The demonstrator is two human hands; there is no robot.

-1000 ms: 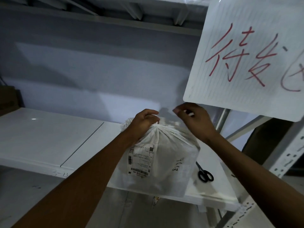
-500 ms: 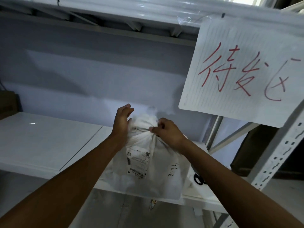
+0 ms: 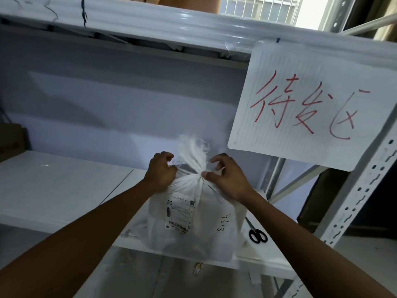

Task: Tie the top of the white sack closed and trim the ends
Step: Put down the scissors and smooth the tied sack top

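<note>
A white sack [image 3: 214,214] stands at the front edge of a white shelf [image 3: 64,186]. It carries a shipping label [image 3: 179,215] and handwritten numbers. Its top is gathered into a tight neck, with a loose tuft [image 3: 193,149] fanning upward. My left hand [image 3: 161,173] is closed on the left side of the neck. My right hand [image 3: 227,177] pinches the right side of the neck between thumb and fingers. Whether a tie runs around the neck is unclear. Black-handled scissors [image 3: 256,234] lie on the shelf just right of the sack.
A lined paper sign [image 3: 311,104] with red writing hangs from the upper shelf [image 3: 150,24] at the right. A perforated white rack upright [image 3: 361,198] runs down the right side. A brown box [image 3: 10,140] sits at the far left.
Both hands have settled at the sack's neck, left and right of it; a second ago the right hand was raised away. The camera has tilted up, showing more of the upper shelf.
</note>
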